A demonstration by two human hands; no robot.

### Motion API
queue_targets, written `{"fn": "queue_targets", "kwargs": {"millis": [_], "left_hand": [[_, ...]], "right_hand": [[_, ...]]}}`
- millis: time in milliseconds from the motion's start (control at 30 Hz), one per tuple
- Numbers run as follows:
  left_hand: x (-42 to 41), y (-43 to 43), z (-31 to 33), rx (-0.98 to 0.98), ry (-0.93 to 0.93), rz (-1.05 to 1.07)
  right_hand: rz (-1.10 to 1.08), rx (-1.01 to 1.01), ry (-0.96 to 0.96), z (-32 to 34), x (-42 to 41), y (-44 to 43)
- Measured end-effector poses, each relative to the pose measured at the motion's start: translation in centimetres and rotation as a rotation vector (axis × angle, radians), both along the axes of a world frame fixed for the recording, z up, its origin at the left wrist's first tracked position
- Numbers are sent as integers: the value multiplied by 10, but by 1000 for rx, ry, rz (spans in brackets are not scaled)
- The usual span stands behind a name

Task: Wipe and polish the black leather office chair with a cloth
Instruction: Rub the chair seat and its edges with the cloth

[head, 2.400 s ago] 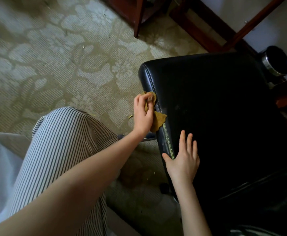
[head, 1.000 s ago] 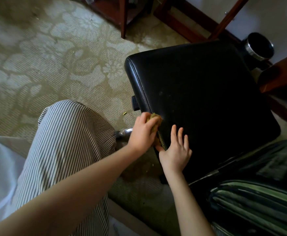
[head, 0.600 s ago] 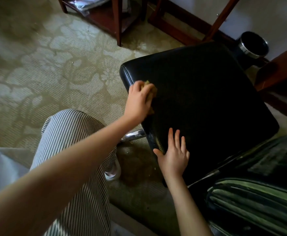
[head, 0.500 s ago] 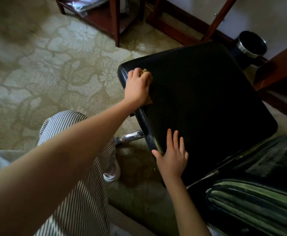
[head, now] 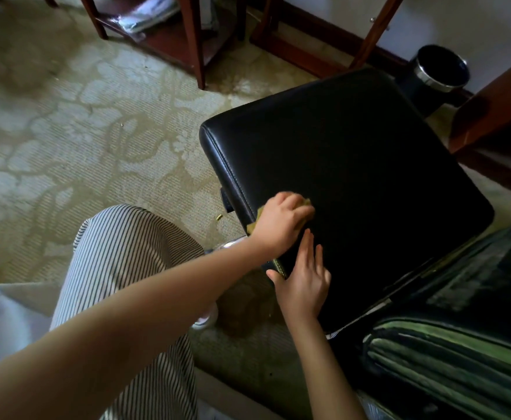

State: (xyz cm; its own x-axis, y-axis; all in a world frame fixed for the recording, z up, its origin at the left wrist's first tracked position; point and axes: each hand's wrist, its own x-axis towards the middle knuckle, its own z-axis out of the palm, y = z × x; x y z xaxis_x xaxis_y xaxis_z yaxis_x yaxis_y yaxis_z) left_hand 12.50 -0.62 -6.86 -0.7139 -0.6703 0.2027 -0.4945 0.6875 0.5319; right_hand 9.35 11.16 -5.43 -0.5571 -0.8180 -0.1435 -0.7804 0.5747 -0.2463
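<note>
The chair seat (head: 354, 177) fills the centre-right of the frame, and this looks like the wiping step, mid-stroke. The left hand (head: 281, 222) has its fingers curled round the cloth (head: 252, 224) and presses it on the seat's left edge, by the stitched seam. The right hand (head: 305, 280) lies flat just below, fingers straight, holding nothing, probably just bracing. Next I'd guess the cloth has to sweep across the wide top with even pressure. Around it: patterned carpet (head: 81, 131) at left, a striped trouser leg (head: 133, 253) lower left, wooden legs (head: 193, 40) up top, a bin (head: 439, 68) upper right.
</note>
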Motion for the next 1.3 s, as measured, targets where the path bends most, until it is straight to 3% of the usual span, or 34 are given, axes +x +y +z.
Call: {"fn": "queue_targets", "kwargs": {"millis": [133,233,300,400,467,567,667,867,1067,1300], "left_hand": [[13,29,-11,33,46,-90],[28,34,-13,19,197,-59],[42,38,-16,136,354,182],[57,31,-15,450,496,820],[61,16,-15,569,530,971],[63,4,-22,543,582,892],[52,14,-30,549,624,832],[33,46,-26,583,683,902],[24,96,-26,633,676,870],[24,155,-31,719,610,731]], "right_hand": [[18,-61,19,-3,2,7],[59,-144,74,-5,5,18],[40,-130,89,-3,7,25],[-45,-40,96,3,9,36],[-76,68,28,9,8,41],[-99,196,-86,8,7,48],[-144,100,-106,1,8,48],[-148,22,-9,-15,14,49],[-73,148,33,-13,2,47],[-62,127,37,-8,1,50]]}}
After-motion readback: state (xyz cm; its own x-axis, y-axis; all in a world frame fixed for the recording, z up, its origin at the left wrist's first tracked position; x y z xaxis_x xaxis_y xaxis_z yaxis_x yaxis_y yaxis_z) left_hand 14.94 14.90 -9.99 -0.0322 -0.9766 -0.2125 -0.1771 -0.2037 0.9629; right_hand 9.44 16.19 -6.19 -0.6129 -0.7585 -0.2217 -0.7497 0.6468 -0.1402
